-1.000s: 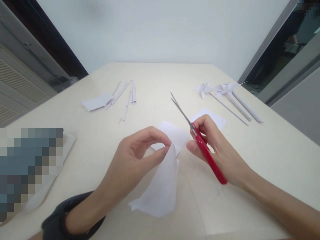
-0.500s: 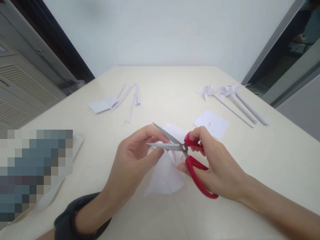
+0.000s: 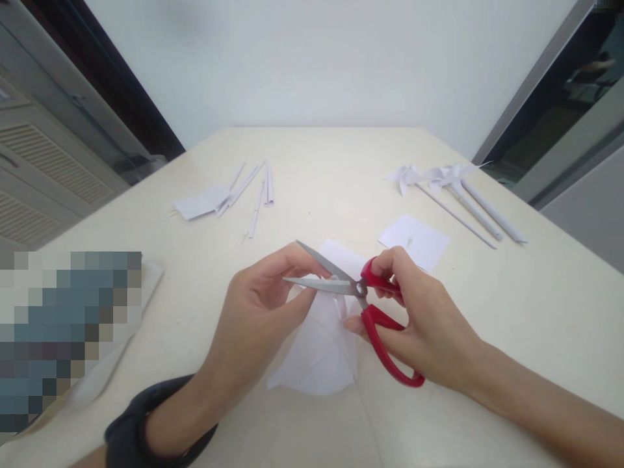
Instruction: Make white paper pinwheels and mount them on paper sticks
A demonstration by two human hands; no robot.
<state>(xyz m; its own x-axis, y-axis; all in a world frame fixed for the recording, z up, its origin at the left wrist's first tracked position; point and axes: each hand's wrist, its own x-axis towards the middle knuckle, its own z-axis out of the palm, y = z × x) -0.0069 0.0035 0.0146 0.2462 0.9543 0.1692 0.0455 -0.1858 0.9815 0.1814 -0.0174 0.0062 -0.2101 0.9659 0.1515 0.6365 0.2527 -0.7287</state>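
Now paper (image 3: 316,351) between open scissors (image 3: 361,292) blades.

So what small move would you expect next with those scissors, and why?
Probably closing the blades. The right hand holds the red scissors open around the edge of the white paper, which the left hand pinches up off the table.

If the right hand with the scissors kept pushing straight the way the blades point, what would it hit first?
Probably the left hand's fingertips pinching the paper; the scissors in the right hand point there.
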